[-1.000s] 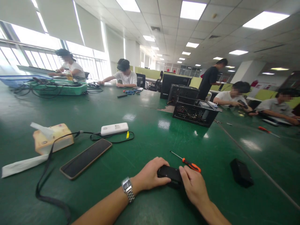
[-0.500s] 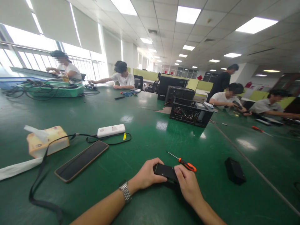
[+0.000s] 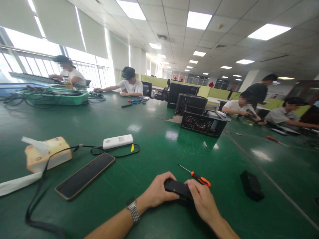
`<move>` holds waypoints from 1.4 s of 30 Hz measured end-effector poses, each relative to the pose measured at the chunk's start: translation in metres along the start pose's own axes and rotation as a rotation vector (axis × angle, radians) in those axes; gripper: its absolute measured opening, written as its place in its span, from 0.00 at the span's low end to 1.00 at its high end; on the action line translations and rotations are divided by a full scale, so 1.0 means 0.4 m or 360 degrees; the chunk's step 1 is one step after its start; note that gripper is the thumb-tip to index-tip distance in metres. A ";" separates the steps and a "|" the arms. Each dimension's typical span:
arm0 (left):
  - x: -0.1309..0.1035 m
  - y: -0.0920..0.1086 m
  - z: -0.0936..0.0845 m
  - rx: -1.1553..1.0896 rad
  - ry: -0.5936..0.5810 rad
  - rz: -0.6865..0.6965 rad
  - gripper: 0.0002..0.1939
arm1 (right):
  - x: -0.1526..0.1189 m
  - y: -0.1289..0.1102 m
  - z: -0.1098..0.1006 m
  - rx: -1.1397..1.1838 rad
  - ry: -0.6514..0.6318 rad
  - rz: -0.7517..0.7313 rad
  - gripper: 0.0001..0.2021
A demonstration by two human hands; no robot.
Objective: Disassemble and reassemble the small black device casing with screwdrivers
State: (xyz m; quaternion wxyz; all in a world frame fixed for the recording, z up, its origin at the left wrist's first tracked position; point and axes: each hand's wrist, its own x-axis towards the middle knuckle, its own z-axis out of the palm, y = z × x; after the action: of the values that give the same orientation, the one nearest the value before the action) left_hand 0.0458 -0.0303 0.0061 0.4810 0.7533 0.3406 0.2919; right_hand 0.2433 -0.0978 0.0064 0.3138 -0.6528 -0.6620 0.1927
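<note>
Between my two hands is a black rectangular case (image 3: 178, 188), held just above the green table. My left hand (image 3: 157, 190), with a metal watch at the wrist, grips its left end, thumb along the near edge and fingers over the far one. At the right end my right hand (image 3: 203, 199) is closed round it, the thumb and fingers partly hiding that side. The case's underside is hidden. Just beyond the right hand lies a screwdriver (image 3: 199, 177) with an orange and black handle. A second black box-shaped part (image 3: 251, 186) rests farther right.
On the left are a phone (image 3: 85, 176), a white power bank-like device (image 3: 118, 141) with a cable, and a tissue pack (image 3: 48, 154). An opened black computer case (image 3: 203, 123) stands ahead. A green basket (image 3: 57, 98) holds cables. Several people sit around the table.
The black case has tilted slightly in my hands and sits a little lower in view. In the background at right, a standing person has moved right and leaned behind a seated one.
</note>
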 end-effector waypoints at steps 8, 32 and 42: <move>-0.003 0.000 0.001 0.0022 0.0031 0.0100 0.15 | 0.008 0.064 -0.089 0.0054 -0.0211 -0.0052 0.21; -0.014 -0.005 -0.046 -0.0486 -0.0460 0.0077 0.53 | -0.011 -0.021 0.035 -0.0994 0.0089 -0.0688 0.22; 0.008 -0.010 -0.032 -0.0573 0.0111 -0.0190 0.26 | 0.029 0.090 -0.164 -0.0744 0.0608 -0.0160 0.24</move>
State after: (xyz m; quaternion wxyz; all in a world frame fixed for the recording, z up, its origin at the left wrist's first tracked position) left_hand 0.0372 -0.0199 0.0075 0.6122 0.6230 0.3434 0.3451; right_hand 0.3145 -0.0940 0.0321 0.2830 -0.6983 -0.6487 -0.1070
